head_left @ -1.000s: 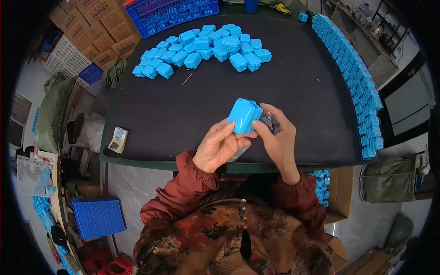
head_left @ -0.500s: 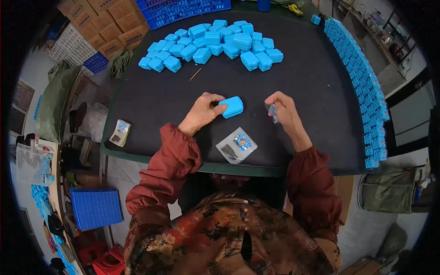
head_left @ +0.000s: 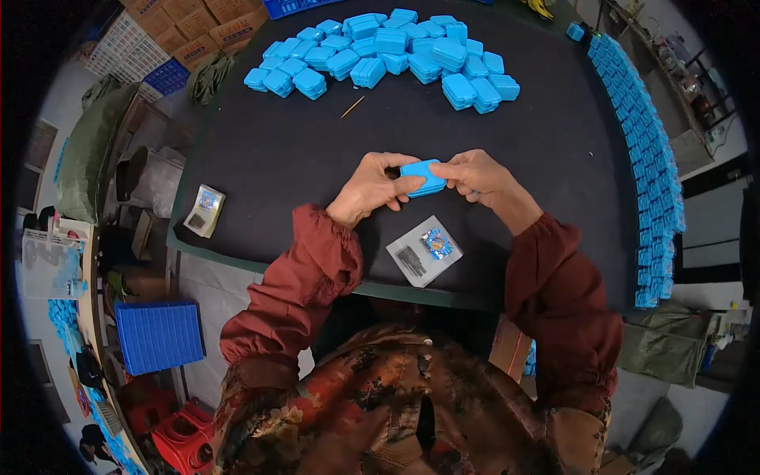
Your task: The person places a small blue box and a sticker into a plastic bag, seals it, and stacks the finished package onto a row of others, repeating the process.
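A small blue case (head_left: pixel 424 176) is held over the black table, between both hands. My left hand (head_left: pixel 375 186) grips its left side, thumb on top. The fingers of my right hand (head_left: pixel 480 178) are closed on its right end. Whether the small clear piece is still in my right hand is hard to tell. Just below the hands lies a sheet stack (head_left: pixel 419 255) with a colourful print and a dark patch. Another printed stack (head_left: pixel 206 210) rests near the table's left edge.
A heap of blue cases (head_left: pixel 368 71) spans the back of the table. Rows of blue cases (head_left: pixel 645 166) line the right edge. A thin stick (head_left: pixel 352 107) lies in front of the heap. A blue crate (head_left: pixel 159 337) stands at the lower left.
My right hand has moved left and taken hold of the blue case's right end. My left hand still holds the case. The view has shifted slightly.
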Demonstrator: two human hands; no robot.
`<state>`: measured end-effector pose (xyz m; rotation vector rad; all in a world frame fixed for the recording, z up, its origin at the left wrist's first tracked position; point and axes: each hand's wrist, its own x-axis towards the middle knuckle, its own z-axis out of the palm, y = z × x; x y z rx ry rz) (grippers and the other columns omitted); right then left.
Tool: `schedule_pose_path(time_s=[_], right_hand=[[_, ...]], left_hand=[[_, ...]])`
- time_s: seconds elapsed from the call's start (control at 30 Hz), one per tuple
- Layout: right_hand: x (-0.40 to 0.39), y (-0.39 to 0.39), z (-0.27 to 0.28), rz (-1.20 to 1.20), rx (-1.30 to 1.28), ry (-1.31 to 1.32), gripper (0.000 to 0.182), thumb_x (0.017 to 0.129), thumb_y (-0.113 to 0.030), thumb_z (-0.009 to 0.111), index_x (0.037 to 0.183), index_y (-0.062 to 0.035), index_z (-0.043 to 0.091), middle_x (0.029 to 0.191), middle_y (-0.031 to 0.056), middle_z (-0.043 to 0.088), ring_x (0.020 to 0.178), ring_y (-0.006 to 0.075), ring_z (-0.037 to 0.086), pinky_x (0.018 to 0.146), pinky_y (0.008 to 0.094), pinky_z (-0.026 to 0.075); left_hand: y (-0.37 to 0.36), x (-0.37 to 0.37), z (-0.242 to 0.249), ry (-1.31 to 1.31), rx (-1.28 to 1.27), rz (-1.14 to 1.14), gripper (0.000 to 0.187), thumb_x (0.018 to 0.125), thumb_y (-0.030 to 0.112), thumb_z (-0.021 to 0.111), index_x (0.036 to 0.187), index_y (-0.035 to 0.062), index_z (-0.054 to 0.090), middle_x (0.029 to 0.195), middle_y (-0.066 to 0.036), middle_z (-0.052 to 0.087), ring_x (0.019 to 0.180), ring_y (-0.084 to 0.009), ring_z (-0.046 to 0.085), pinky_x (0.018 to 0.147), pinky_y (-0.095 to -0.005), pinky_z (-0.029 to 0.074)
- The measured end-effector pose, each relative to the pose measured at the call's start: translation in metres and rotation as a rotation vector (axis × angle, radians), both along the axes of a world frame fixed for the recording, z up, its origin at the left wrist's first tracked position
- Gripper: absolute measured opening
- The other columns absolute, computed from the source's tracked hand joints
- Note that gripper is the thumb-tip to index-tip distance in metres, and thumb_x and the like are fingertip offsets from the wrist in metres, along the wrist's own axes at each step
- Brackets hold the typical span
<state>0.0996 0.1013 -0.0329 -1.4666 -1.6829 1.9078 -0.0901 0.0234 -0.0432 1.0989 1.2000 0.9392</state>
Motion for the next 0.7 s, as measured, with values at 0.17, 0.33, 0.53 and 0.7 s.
schedule_pose_path(time_s=[0.17, 0.33, 0.53, 0.7], right_hand=[[-0.004, 0.007, 0.007, 0.069, -0.079, -0.051, 0.042, 0.068, -0.039, 0.077, 0.06, -0.0108, 0.048, 0.054, -0.0018, 0.043, 0.042, 0.0056, 0.035, 0.036, 0.0205, 0.021], [-0.001, 0.009, 0.006, 0.096, -0.157, 0.012, 0.046, 0.065, -0.042, 0.079, 0.058, -0.0145, 0.042, 0.05, -0.0038, 0.037, 0.041, 0.0048, 0.031, 0.037, 0.0218, 0.016], [-0.004, 0.004, 0.015, 0.203, 0.037, -0.172, 0.045, 0.075, -0.047, 0.069, 0.063, -0.0092, 0.049, 0.053, -0.0018, 0.043, 0.04, 0.004, 0.033, 0.034, 0.0198, 0.019], [0.005, 0.003, 0.01, 0.254, 0.02, -0.212, 0.051, 0.073, -0.055, 0.064, 0.062, -0.006, 0.054, 0.053, 0.0012, 0.047, 0.04, 0.0065, 0.034, 0.034, 0.0222, 0.021]], left_hand=[[-0.002, -0.005, 0.006, -0.018, -0.047, 0.016, 0.036, 0.077, 0.014, 0.071, 0.108, -0.0007, 0.062, 0.075, -0.007, 0.06, 0.054, -0.0075, 0.054, 0.042, -0.0184, 0.045], [0.004, -0.006, 0.009, 0.037, -0.097, -0.001, 0.036, 0.074, 0.013, 0.074, 0.105, -0.0004, 0.063, 0.074, -0.006, 0.059, 0.056, -0.0084, 0.055, 0.043, -0.0191, 0.046], [0.006, -0.013, 0.003, -0.02, -0.004, -0.121, 0.033, 0.076, 0.018, 0.072, 0.102, -0.0007, 0.063, 0.075, -0.005, 0.06, 0.055, -0.0075, 0.055, 0.04, -0.0177, 0.042], [0.005, -0.002, 0.0, 0.409, 0.329, -0.235, 0.045, 0.076, 0.021, 0.071, 0.113, 0.0004, 0.054, 0.092, -0.012, 0.057, 0.077, -0.0198, 0.057, 0.06, -0.0289, 0.046]])
